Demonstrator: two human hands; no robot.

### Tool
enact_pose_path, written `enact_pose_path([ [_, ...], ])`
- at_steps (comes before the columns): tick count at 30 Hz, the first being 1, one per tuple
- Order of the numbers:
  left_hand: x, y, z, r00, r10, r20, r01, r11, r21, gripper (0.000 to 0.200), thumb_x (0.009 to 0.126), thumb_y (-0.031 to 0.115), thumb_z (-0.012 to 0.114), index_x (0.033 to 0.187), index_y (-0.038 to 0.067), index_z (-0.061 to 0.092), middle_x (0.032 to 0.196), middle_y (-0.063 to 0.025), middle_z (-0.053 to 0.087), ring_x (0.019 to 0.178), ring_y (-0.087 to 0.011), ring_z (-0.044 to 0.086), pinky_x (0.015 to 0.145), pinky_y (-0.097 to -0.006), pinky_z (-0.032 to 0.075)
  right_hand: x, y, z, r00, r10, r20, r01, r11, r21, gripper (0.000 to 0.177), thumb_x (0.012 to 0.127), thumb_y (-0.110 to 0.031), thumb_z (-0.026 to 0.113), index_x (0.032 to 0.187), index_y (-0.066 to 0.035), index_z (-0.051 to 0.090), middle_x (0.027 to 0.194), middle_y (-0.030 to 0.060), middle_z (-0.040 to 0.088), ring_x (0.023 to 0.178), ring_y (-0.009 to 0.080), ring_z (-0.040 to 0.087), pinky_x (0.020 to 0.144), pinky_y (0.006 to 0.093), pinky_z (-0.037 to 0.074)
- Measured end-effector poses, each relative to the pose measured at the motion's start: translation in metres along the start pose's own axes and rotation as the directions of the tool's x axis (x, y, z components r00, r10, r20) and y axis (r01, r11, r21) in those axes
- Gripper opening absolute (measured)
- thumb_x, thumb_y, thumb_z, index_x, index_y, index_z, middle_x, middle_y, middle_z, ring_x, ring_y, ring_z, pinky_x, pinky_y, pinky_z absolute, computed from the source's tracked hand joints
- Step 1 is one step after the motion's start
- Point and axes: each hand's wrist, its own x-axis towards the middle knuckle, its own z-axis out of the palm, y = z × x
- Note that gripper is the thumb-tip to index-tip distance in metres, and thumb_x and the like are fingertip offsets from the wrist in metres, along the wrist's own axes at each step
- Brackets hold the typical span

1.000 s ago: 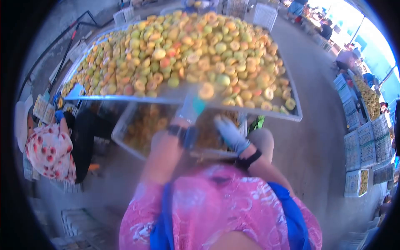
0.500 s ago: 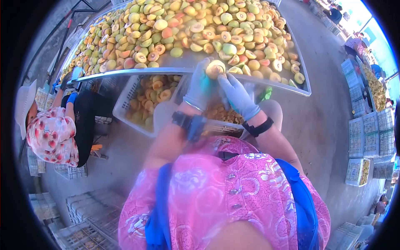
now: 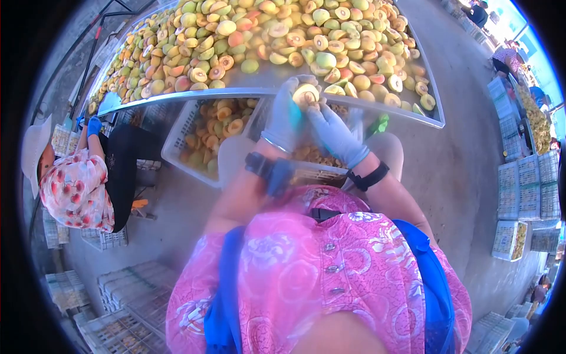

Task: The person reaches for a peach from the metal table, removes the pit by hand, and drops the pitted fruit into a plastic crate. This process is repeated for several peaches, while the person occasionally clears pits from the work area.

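My gloved left hand (image 3: pixel 282 121) is wrapped round a peach half (image 3: pixel 306 94), its pale cut face showing, at the front edge of the metal-rimmed table (image 3: pixel 247 92). My gloved right hand (image 3: pixel 337 134) is closed, its fingertips against the lower right of that half. Whatever it may pinch is hidden. Halved and whole-looking peaches (image 3: pixel 200 53) are heaped over the table. Beneath my hands stands a crate (image 3: pixel 321 168) with small brown pieces, partly blurred. To its left another crate (image 3: pixel 171 141) holds peach halves.
A person in a patterned shirt (image 3: pixel 73 189) sits at the left by the same table, with blue-gloved hands (image 3: pixel 94 125). Stacked crates (image 3: pixel 519 189) line the right side. More crates (image 3: pixel 127 295) stand behind at lower left. Something green (image 3: pixel 380 123) shows beside my right knee.
The view has shifted slightly. My hands stay together at the peach half, which is tilted a little differently. The seated person's blue-gloved hands have moved closer together.
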Motion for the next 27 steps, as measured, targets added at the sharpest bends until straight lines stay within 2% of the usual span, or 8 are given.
enact_pose_path([
  [3,-0.001,0.003,0.001,0.992,-0.127,0.026,0.13,0.984,-0.123,0.04,0.099,0.036,0.044,0.107,0.0,0.06,0.097,-0.0107,0.062,0.086,-0.0193,0.061,0.081,-0.0304,0.052,-0.002,0.0,0.002,1.0,-0.003,0.027,0.002,0.999,0.033,0.038,0.102,-0.031,0.046,0.125,-0.001,0.053,0.097,-0.0035,0.053,0.084,0.0032,0.047,0.072,0.0188,0.042],
  [8,0.001,-0.003,0.001,0.997,0.047,-0.063,-0.036,0.985,0.172,0.05,0.1,0.047,0.04,0.097,0.001,0.059,0.089,-0.0103,0.06,0.077,-0.0208,0.06,0.07,-0.0318,0.052,-0.007,-0.009,0.006,0.999,0.009,0.044,-0.014,0.993,0.121,0.04,0.102,-0.035,0.045,0.125,-0.002,0.05,0.085,-0.0026,0.053,0.066,0.0037,0.048,0.055,0.0195,0.042],
  [13,-0.005,0.012,0.009,0.983,-0.14,-0.119,0.151,0.984,0.093,0.054,0.1,0.051,0.039,0.093,0.001,0.061,0.089,-0.0118,0.062,0.076,-0.0209,0.061,0.071,-0.032,0.053,-0.016,-0.016,-0.004,0.946,0.177,0.272,-0.267,0.901,0.341,0.031,0.1,-0.04,0.047,0.11,-0.01,0.05,0.064,-0.0054,0.041,0.042,0.0056,0.034,0.035,0.022,0.027],
  [17,0.003,0.006,-0.003,0.998,-0.025,-0.058,0.04,0.962,0.27,0.063,0.093,0.06,0.047,0.094,-0.001,0.062,0.09,-0.0164,0.065,0.077,-0.0277,0.066,0.067,-0.0361,0.057,-0.016,-0.018,0.001,0.973,0.161,0.163,-0.195,0.955,0.225,0.032,0.1,-0.042,0.046,0.107,-0.011,0.049,0.061,-0.0055,0.038,0.04,0.0057,0.031,0.034,0.0227,0.025],
  [22,0.005,0.007,-0.008,0.988,-0.143,-0.06,0.149,0.982,0.116,0.063,0.093,0.061,0.048,0.093,-0.001,0.062,0.088,-0.0158,0.065,0.076,-0.0265,0.066,0.068,-0.0369,0.058,-0.017,-0.02,-0.004,0.926,0.223,0.305,-0.315,0.901,0.298,0.033,0.1,-0.043,0.045,0.107,-0.011,0.048,0.06,-0.0048,0.038,0.039,0.0059,0.033,0.033,0.0228,0.026],
  [24,0.007,0.003,-0.011,0.99,-0.135,-0.05,0.14,0.984,0.112,0.063,0.092,0.061,0.048,0.094,-0.001,0.062,0.088,-0.0155,0.065,0.076,-0.0263,0.066,0.069,-0.0372,0.058,-0.006,0.008,0.004,0.963,0.145,0.227,-0.209,0.934,0.289,0.031,0.101,-0.042,0.046,0.106,-0.011,0.049,0.06,-0.0049,0.038,0.039,0.0058,0.033,0.034,0.0228,0.025],
  [25,0.006,0.003,-0.009,0.994,-0.071,-0.083,0.09,0.965,0.248,0.064,0.092,0.061,0.048,0.093,-0.001,0.062,0.088,-0.0155,0.065,0.076,-0.0258,0.066,0.068,-0.0366,0.058,-0.005,0.004,0.011,0.987,0.062,0.151,-0.101,0.957,0.27,0.03,0.101,-0.041,0.046,0.106,-0.012,0.049,0.06,-0.0049,0.038,0.039,0.0057,0.033,0.034,0.0228,0.025],
  [27,0.003,0.005,-0.007,0.994,-0.004,-0.109,0.046,0.923,0.382,0.064,0.092,0.061,0.047,0.093,-0.001,0.062,0.088,-0.0154,0.065,0.077,-0.0254,0.065,0.067,-0.0361,0.057,-0.013,-0.009,0.004,0.966,0.148,0.21,-0.209,0.929,0.305,0.029,0.101,-0.04,0.046,0.106,-0.012,0.049,0.061,-0.005,0.039,0.041,0.0057,0.035,0.035,0.0225,0.026],
])
